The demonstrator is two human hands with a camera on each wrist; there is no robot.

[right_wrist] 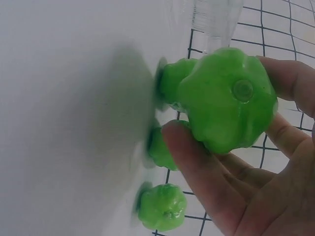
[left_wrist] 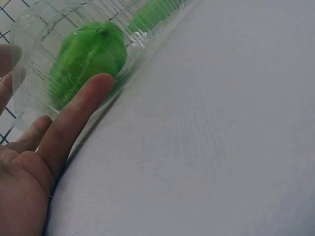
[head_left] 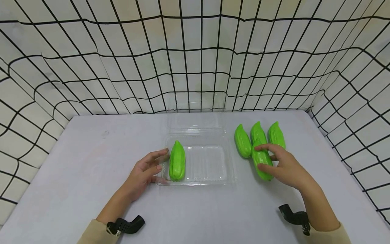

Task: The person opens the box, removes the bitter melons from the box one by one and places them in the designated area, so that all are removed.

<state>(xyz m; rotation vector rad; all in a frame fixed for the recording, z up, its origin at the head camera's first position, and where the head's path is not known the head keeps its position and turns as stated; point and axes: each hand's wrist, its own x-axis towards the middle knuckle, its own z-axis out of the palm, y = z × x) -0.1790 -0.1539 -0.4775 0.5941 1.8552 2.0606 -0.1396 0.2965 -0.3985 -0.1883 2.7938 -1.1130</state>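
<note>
My right hand (head_left: 284,166) holds a bright green, ridged toy vegetable (right_wrist: 221,101), long with a pointed tip, between thumb and fingers. In the right wrist view its blunt end faces the camera, with a shadow on the table beside it. My left hand (head_left: 143,174) is at the left side of a clear plastic container (head_left: 210,166), fingers spread and lightly bent along its rim and wall. One straight finger (left_wrist: 74,115) lies against the wall in the left wrist view. Inside the container, at its left, lies another such green vegetable (head_left: 177,162).
Beyond my right hand lie more of the same vegetables, one at the left (head_left: 242,141), one in the middle (head_left: 258,130) and one at the right (head_left: 276,134). The container's clear lid (head_left: 196,120) stands open at the back. Black wire mesh (head_left: 201,61) rises around the white table (head_left: 91,152).
</note>
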